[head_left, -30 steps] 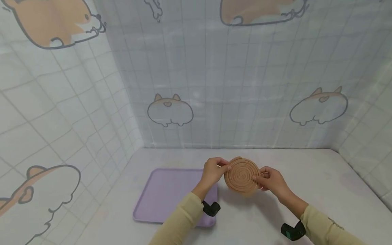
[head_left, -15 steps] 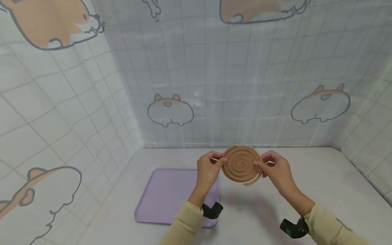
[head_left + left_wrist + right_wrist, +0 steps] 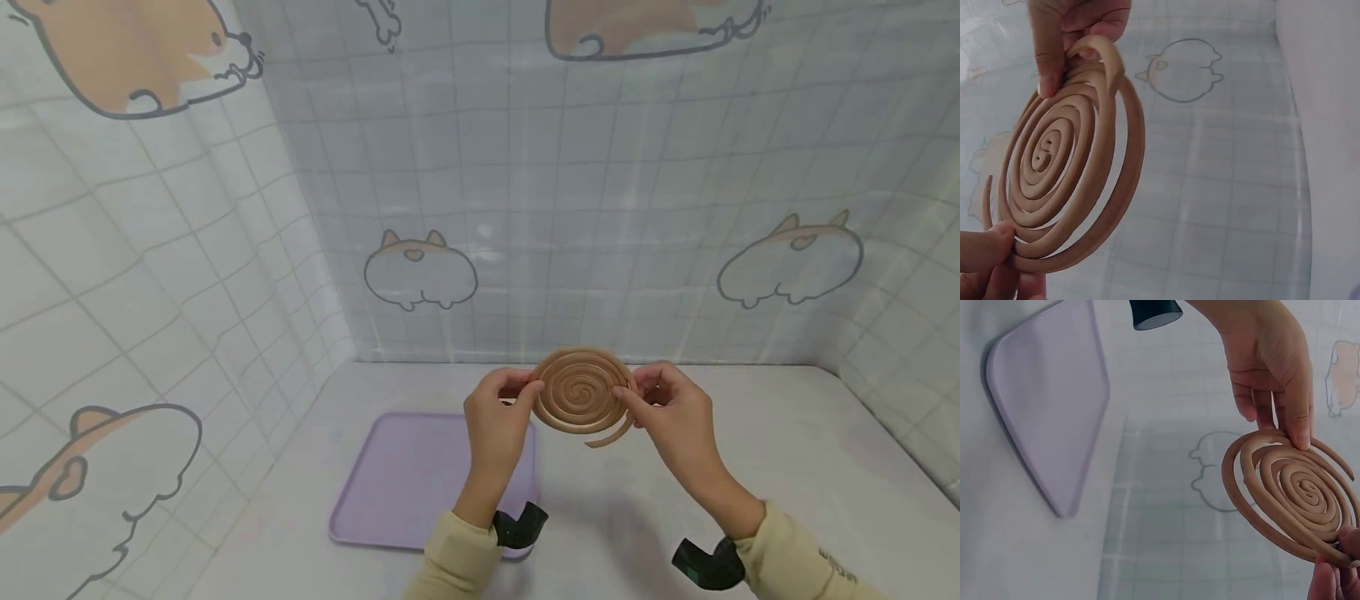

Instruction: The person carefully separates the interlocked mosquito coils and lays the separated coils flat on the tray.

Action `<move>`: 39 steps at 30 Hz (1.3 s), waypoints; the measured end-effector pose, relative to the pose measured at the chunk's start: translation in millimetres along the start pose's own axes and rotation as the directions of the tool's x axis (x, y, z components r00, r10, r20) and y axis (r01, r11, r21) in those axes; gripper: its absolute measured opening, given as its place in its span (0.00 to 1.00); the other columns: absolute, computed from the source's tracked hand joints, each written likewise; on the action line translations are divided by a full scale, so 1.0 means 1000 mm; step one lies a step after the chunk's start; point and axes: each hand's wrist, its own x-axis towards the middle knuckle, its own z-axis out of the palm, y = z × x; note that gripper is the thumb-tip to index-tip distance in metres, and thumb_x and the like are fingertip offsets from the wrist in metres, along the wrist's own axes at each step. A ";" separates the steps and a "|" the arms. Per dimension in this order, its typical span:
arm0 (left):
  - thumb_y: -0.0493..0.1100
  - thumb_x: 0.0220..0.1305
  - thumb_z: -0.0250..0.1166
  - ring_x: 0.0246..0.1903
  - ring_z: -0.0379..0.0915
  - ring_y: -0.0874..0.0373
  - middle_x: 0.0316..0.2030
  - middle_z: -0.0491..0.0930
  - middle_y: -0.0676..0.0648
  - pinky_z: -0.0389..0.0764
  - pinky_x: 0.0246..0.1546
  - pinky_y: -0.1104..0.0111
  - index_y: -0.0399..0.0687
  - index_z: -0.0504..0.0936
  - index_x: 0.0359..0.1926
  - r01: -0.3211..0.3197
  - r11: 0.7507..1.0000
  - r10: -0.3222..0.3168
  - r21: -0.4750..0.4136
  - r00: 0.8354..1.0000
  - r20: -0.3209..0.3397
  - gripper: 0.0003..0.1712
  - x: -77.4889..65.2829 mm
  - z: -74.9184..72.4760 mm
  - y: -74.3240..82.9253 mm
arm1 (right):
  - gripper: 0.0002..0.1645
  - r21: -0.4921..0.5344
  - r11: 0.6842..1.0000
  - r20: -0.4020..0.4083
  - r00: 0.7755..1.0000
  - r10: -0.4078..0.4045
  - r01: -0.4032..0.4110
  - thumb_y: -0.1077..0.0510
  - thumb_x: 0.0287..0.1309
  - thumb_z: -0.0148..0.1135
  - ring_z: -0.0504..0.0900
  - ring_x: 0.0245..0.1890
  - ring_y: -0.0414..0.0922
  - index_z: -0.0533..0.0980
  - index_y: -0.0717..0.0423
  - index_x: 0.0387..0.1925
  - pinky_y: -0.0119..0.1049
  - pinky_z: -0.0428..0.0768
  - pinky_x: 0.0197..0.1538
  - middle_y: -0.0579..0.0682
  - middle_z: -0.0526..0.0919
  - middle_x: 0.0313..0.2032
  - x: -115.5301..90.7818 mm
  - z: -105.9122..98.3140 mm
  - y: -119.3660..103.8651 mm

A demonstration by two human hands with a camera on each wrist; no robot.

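Note:
A brown spiral mosquito coil (image 3: 579, 390) is held up above the table between both hands. My left hand (image 3: 495, 429) pinches its left edge between thumb and fingers. At the right edge my right hand (image 3: 681, 421) pinches it the same way. One outer end hangs loose at the lower right in the head view. In the left wrist view the coil (image 3: 1029, 187) shows gaps between its outer rings, and two small holes near its centre. The right wrist view shows the coil (image 3: 1275, 487) with its rings partly spread apart.
A flat purple tray (image 3: 405, 475) lies on the white table (image 3: 795, 467), left of the coil and partly behind my left forearm. Walls with a grid and dog pattern enclose the table at the back and sides.
Both hands have lifted the coil higher off the table and shifted it slightly left. Its outer end has come away from the rings, and gaps between the rings have widened.

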 end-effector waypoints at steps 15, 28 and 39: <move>0.42 0.50 0.72 0.26 0.76 0.64 0.26 0.80 0.53 0.77 0.24 0.73 0.46 0.85 0.30 -0.148 0.986 0.155 0.078 0.983 -0.098 0.06 -0.002 -0.008 0.014 | 0.12 0.063 0.998 0.016 1.000 -0.013 0.012 0.60 0.49 0.69 0.79 0.21 0.39 0.75 0.60 0.33 0.31 0.78 0.22 0.50 0.77 0.28 -0.003 -0.004 -0.019; 0.37 0.49 0.71 0.26 0.76 0.58 0.26 0.81 0.48 0.76 0.25 0.71 0.40 0.83 0.29 -0.061 0.998 0.061 0.000 0.998 -0.035 0.06 -0.001 -0.014 0.018 | 0.14 0.261 0.946 0.164 0.975 0.152 -0.192 0.58 0.55 0.65 0.79 0.23 0.42 0.74 0.65 0.38 0.34 0.79 0.26 0.49 0.79 0.29 0.000 -0.013 -0.025; 0.31 0.49 0.69 0.27 0.78 0.55 0.29 0.82 0.41 0.78 0.29 0.71 0.33 0.82 0.29 0.024 0.986 -0.014 -0.167 0.998 0.060 0.05 0.003 -0.025 0.041 | 0.16 0.369 0.879 0.262 0.941 0.214 -0.303 0.54 0.61 0.58 0.77 0.24 0.42 0.73 0.64 0.41 0.34 0.79 0.25 0.49 0.78 0.28 0.004 -0.018 -0.027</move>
